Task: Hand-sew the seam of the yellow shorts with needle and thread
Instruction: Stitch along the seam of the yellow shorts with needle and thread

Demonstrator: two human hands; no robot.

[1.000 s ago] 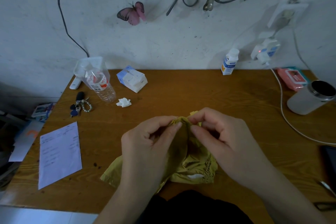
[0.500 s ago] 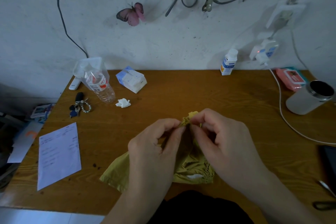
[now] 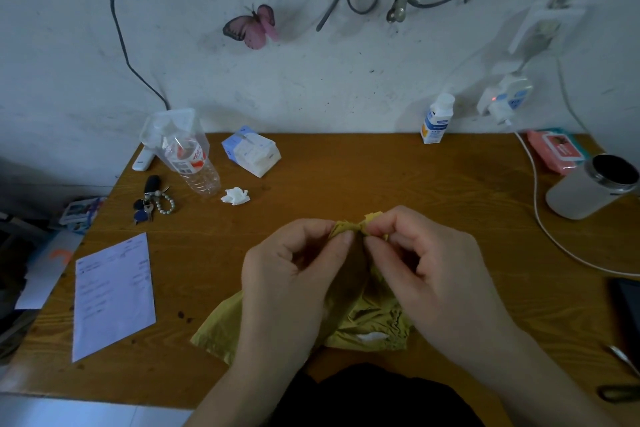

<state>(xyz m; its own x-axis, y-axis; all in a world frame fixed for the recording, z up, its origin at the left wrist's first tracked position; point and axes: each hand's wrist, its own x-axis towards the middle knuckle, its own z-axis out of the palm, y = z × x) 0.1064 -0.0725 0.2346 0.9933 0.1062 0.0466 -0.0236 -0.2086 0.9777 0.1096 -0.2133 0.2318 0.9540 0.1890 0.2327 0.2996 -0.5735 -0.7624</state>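
pinching yellow shorts point(image 3: 363, 319) edge, left hand point(image 3: 294, 274) + right hand point(image 3: 426, 270), mid table point(image 3: 381, 177).

The wooden table point(image 3: 381, 177) in front of me meets the wall at its far edge. On my left lie a sheet of paper point(image 3: 112, 295), a bunch of keys point(image 3: 150, 199), a clear plastic bottle point(image 3: 194, 163), a tissue pack point(image 3: 251, 151) and, near it, a crumpled tissue point(image 3: 235, 196). By the wall stands a small white bottle point(image 3: 437, 120). To my right are a pink wipes pack point(image 3: 556, 151), a grey tumbler point(image 3: 588, 189) and a white cable point(image 3: 540, 218). The lower part of the yellow shorts point(image 3: 221, 329) rests near my edge.
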